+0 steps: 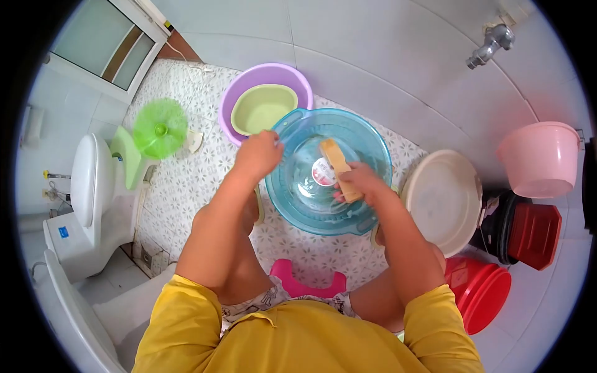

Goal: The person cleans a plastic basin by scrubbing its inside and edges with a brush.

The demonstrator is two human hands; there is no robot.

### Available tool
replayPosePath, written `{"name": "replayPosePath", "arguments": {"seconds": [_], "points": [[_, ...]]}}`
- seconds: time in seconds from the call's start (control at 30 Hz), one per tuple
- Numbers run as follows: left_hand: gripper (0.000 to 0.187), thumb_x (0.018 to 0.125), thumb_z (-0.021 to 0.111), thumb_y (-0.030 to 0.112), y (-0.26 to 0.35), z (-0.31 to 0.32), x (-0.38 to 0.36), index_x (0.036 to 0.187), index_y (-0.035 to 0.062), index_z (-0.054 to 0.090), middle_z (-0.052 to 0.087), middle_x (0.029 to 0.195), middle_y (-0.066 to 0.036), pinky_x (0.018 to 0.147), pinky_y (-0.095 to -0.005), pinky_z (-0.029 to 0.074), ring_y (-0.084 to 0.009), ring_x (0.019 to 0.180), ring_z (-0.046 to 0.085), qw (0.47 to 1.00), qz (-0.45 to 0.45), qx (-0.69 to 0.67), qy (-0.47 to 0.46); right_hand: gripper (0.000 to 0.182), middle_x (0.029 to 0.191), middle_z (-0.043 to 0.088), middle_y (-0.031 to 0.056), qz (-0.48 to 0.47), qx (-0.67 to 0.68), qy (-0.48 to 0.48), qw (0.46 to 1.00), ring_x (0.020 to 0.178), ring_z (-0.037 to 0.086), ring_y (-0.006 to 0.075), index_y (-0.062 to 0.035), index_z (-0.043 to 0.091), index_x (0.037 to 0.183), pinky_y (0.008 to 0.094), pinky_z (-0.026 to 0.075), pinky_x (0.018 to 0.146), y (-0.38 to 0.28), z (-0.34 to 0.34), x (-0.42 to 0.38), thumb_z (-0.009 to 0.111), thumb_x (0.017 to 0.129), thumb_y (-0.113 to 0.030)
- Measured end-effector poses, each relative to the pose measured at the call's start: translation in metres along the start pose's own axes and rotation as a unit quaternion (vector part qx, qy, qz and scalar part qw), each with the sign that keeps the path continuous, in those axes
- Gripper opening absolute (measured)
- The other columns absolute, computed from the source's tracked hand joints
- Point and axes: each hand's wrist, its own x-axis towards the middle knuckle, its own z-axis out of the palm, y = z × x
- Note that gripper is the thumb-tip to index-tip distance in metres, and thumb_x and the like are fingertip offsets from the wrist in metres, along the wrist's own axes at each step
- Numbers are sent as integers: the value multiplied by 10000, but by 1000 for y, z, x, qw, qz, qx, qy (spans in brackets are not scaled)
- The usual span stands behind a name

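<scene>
A translucent blue basin (368,133) sits on the floor in front of me, with a round white label inside. My left hand (258,154) is closed at the left rim of the basin, and its fingertips are partly hidden. Inside the basin, my right hand (362,181) grips a yellowish, block-shaped scrubbing brush (336,156) by its near end. The brush lies tilted over the basin's bottom, beside the label. Whether it has bristles underneath cannot be seen.
Behind the basin stands a purple basin (227,102) with a pale green basin (264,109) in it. A cream basin (441,199), red bucket (482,295) and hanging pink bucket (540,160) are at right. A toilet (87,180) and green fan-like object (160,129) are left.
</scene>
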Motion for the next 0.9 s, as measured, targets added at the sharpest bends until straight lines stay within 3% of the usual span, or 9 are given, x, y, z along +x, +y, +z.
{"name": "replayPosePath", "arguments": {"seconds": [0.07,0.13,0.17,0.23,0.33,0.47,0.63,0.73,0.9], "points": [[377,800,603,201,-8,-2,10,1138,37,576,634,1006,-199,792,-397,494,-364,880,621,999,-28,16,22,499,939,601,170,6,-21,7,1000,651,642,244,-25,396,1285,342,524,521,-8,4,-8,575,827,-112],[534,791,620,184,-18,5,18,1281,50,455,593,1098,-221,844,-404,471,-345,961,602,992,-22,15,120,699,904,615,191,-153,-296,146,932,700,647,337,-111,301,1373,392,528,624,-7,11,-20,637,760,-119],[534,791,620,184,-22,10,21,1281,50,455,593,1098,-221,844,-404,471,-345,961,602,992,-26,12,119,699,904,615,191,-150,-299,144,931,700,647,337,-111,301,1373,392,528,624,0,11,-16,637,760,-119],[687,780,630,135,-25,17,26,1385,84,309,541,1188,-236,874,-411,455,-345,1035,571,998,-18,-32,40,785,935,610,202,-258,-558,236,752,789,632,362,-178,272,1403,423,512,708,13,9,-9,666,723,-170],[719,778,625,96,-37,26,41,1406,93,274,567,1146,-238,866,-410,459,-351,1030,576,999,40,-15,-28,782,964,612,194,-182,-598,174,761,876,614,357,-242,266,1408,450,493,751,17,13,-4,644,729,-157],[708,784,608,73,-33,25,43,1407,93,273,585,1108,-242,863,-408,458,-363,1023,575,996,14,-60,-72,821,976,599,198,-145,-642,79,749,891,600,358,-267,215,1430,443,481,758,20,25,3,630,729,-159],[751,758,526,-11,-30,30,45,1432,132,229,592,1053,-266,853,-428,455,-375,977,582,999,10,7,-40,722,941,613,148,-120,-731,-71,668,850,617,321,-380,368,1354,423,491,714,8,26,-33,578,734,-73],[803,742,490,-36,-25,31,44,1449,187,181,579,1036,-282,863,-436,449,-397,973,577,999,2,11,-42,698,907,618,124,-47,-773,-108,623,828,627,302,-393,429,1313,412,496,688,-10,25,-56,565,726,-42],[787,785,452,-6,-19,22,40,1453,271,140,517,1162,-284,915,-445,444,-402,1063,548,996,5,17,-85,720,893,619,124,-102,-757,-56,643,822,634,302,-377,394,1340,414,502,687,8,27,-50,571,723,-51]]}}
